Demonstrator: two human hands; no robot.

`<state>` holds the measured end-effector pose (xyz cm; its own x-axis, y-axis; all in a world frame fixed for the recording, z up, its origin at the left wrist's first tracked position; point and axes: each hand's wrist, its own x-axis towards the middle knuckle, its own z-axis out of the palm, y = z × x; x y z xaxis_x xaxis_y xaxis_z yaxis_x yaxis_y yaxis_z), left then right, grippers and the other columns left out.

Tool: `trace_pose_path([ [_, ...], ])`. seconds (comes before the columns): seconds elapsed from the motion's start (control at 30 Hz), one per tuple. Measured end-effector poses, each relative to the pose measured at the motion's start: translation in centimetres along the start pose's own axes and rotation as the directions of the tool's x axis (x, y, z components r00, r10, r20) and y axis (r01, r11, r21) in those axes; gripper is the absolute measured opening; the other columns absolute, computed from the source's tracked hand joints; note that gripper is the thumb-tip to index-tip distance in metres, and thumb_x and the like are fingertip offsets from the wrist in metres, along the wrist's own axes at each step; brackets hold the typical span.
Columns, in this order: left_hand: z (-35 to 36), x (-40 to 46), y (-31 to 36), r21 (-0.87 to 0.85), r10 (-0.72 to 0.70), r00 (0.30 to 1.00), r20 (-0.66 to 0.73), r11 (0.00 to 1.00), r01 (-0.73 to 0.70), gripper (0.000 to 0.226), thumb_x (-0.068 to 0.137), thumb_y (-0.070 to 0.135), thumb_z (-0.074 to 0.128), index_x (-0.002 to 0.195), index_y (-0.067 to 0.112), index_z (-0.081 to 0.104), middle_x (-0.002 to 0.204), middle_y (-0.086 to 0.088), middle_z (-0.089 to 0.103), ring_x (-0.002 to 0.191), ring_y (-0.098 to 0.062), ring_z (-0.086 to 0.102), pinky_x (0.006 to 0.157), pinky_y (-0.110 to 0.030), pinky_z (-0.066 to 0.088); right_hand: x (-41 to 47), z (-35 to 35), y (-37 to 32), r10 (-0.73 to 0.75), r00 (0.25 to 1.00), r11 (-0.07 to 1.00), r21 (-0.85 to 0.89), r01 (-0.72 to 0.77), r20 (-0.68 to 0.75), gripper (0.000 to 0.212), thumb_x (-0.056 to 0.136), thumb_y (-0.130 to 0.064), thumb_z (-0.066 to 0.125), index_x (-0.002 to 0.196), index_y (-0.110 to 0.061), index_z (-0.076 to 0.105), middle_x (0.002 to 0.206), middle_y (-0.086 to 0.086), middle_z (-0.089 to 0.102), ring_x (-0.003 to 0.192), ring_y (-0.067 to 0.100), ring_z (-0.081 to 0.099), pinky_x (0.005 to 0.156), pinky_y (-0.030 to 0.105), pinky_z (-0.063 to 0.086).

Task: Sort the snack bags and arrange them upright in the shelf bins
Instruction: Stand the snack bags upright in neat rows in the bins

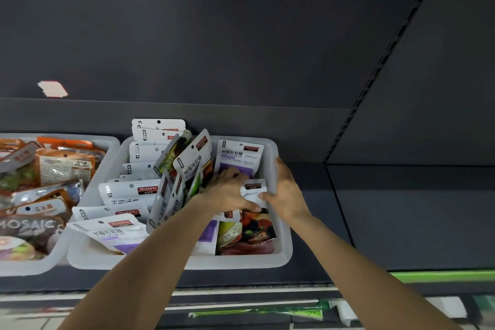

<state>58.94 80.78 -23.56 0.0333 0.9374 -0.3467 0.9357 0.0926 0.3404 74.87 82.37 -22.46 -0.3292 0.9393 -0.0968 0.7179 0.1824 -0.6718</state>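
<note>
The left bin (53,262) is cut off by the picture's edge. The left hand (227,190) hides the middle bags. The small print on the bags is unreadable.

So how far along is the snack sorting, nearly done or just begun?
Partway, I'd judge. Done: a row of white bags stands upright along the left side of the middle bin. In hand: the left hand and right hand both grip a white bag. Left: leaning bags, a flat fruit-print bag, and the jumbled orange-bag bin.
</note>
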Motion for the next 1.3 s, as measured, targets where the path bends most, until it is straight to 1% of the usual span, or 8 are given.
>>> trace_pose_path([
  [0.47,-1.6,-1.0,0.8,0.074,0.024,0.992,-0.12,0.997,-0.015,0.08,0.067,0.063,0.071,0.128,0.019,0.043,0.131,-0.002,0.048,0.126,-0.023,0.038,0.105,-0.037,0.028,-0.1,-0.4,0.2,-0.019,1.0,0.998,0.063,0.019,-0.005,0.085,0.085,-0.024,0.069,0.15,-0.013,0.015,0.152,0.008,0.026,0.135,0.024,0.034,0.103,0.033,0.036],
  [0.67,-3.6,-3.8,1.5,0.028,0.104,0.96,-0.261,0.995,-0.1,0.069,0.074,0.048,0.073,0.129,0.019,0.043,0.13,-0.001,0.05,0.124,-0.02,0.04,0.104,-0.034,0.026,-0.7,-1.8,-0.2,-0.147,0.986,0.988,-0.041,0.151,0.083,0.057,0.084,-0.035,0.069,0.136,-0.02,0.05,0.157,0.003,0.013,0.144,0.024,0.007,0.114,0.037,0.018],
  [0.8,-4.5,-5.7,1.2,0.049,0.134,0.958,-0.253,0.991,-0.126,0.059,0.08,0.03,0.071,0.131,0.02,0.043,0.132,0.0,0.05,0.126,-0.019,0.038,0.107,-0.035,0.023,-0.7,-2.6,-1.4,-0.157,0.958,0.988,0.041,0.152,0.241,0.04,0.084,-0.029,0.07,0.121,-0.015,0.061,0.129,-0.005,0.05,0.127,0.015,0.039,0.104,0.024,0.029],
  [0.87,-4.8,-6.4,1.2,0.05,0.132,0.959,-0.251,0.991,-0.124,0.056,0.082,0.024,0.069,0.132,0.021,0.042,0.133,0.001,0.049,0.127,-0.018,0.038,0.11,-0.035,0.021,-0.4,-2.7,-1.7,-0.161,0.951,0.985,-0.021,0.172,0.264,0.03,0.083,-0.031,0.07,0.109,-0.015,0.066,0.113,-0.001,0.065,0.112,0.02,0.053,0.1,0.038,0.04],
  [0.97,-4.9,-6.9,1.5,0.08,0.134,0.955,-0.266,0.99,-0.116,0.05,0.085,0.022,0.066,0.13,0.021,0.044,0.131,0.001,0.05,0.126,-0.018,0.039,0.111,-0.034,0.021,-0.5,-2.7,-2.1,-0.128,0.96,0.987,-0.067,0.149,0.25,0.022,0.084,-0.028,0.069,0.1,-0.013,0.068,0.101,0.003,0.068,0.093,0.019,0.062,0.079,0.037,0.051],
  [1.07,-5.0,-7.2,2.1,0.106,0.16,0.922,-0.352,0.986,-0.131,0.037,0.086,0.017,0.061,0.121,0.019,0.05,0.125,0.0,0.054,0.12,-0.02,0.043,0.105,-0.029,0.025,-1.6,-2.1,-2.6,-0.194,0.976,0.972,-0.119,0.204,0.095,0.015,0.086,-0.024,0.066,0.096,-0.013,0.069,0.09,0.001,0.068,0.08,0.017,0.063,0.061,0.026,0.041],
  [1.2,-5.8,-7.7,1.9,0.155,0.22,0.871,-0.439,0.974,-0.168,0.03,0.084,0.014,0.062,0.112,0.016,0.052,0.118,0.0,0.054,0.116,-0.019,0.044,0.092,-0.025,0.031,-2.7,-1.3,-2.9,-0.386,0.911,0.915,-0.184,0.359,-0.142,0.013,0.083,-0.016,0.069,0.094,-0.008,0.068,0.093,0.002,0.067,0.081,0.018,0.061,0.063,0.023,0.036],
  [1.3,-5.9,-7.8,1.5,0.309,0.217,0.939,-0.265,0.942,-0.131,0.06,0.079,0.03,0.071,0.131,0.022,0.042,0.135,0.0,0.044,0.127,-0.019,0.036,0.102,-0.031,0.03,-2.1,-1.9,-2.6,-0.291,0.956,0.953,-0.083,0.293,0.034,0.029,0.081,-0.014,0.071,0.109,-0.01,0.063,0.103,0.002,0.061,0.092,0.018,0.06,0.071,0.028,0.046],
])
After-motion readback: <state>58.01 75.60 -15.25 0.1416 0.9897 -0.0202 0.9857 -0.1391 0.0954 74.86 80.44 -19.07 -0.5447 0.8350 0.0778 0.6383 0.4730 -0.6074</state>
